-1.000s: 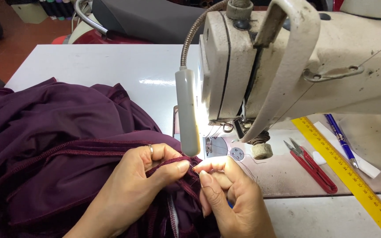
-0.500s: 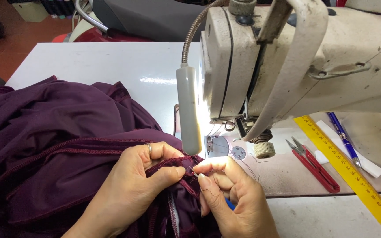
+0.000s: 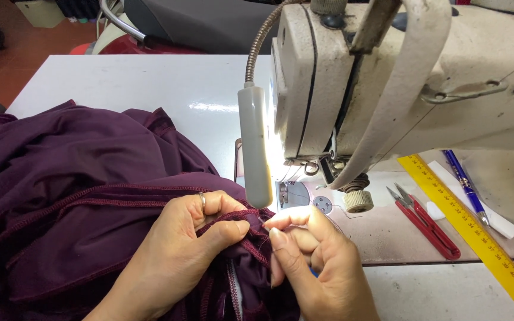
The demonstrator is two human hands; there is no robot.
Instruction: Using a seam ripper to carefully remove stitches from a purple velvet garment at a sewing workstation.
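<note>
Purple fabric point(image 3: 78, 196) pinched between both hands: left hand point(image 3: 191, 238) grips seam, right hand point(image 3: 313, 255) apparently pinches thread.

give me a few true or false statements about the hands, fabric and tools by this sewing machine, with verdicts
1. Both hands pinch the purple fabric. True: left hand, right hand.
2. The left hand wears a ring. True.
3. The red snips lie on the fabric. False: they lie on the machine bed, right of the needle.
4. The yellow ruler lies left of the snips. False: it lies right of them.
5. The lamp is lit. True.
</note>
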